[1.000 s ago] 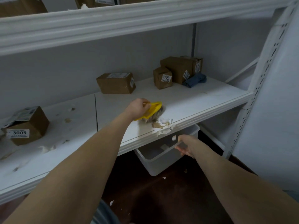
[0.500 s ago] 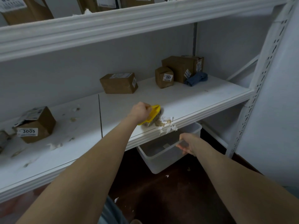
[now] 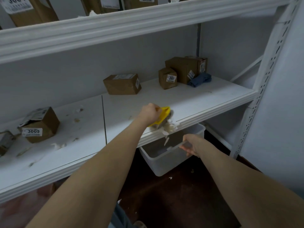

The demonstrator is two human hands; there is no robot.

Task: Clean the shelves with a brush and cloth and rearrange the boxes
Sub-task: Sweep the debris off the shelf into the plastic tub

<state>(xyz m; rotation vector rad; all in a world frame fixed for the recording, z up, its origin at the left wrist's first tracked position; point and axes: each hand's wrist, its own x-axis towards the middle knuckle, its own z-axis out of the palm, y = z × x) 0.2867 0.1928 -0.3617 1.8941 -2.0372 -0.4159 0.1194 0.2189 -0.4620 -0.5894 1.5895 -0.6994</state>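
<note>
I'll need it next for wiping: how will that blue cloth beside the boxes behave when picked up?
The blue cloth lies crumpled in soft folds, so it is probably floppy and will drape. It looks small beside the large box, so likely light.

Both bare forearms reach in from the bottom edge. The left hand [image 3: 150, 114], at centre frame, fists round the brush [image 3: 165, 114]; the right hand [image 3: 191, 145], just lower right, grips the rim of the bin [image 3: 164, 162].
</note>
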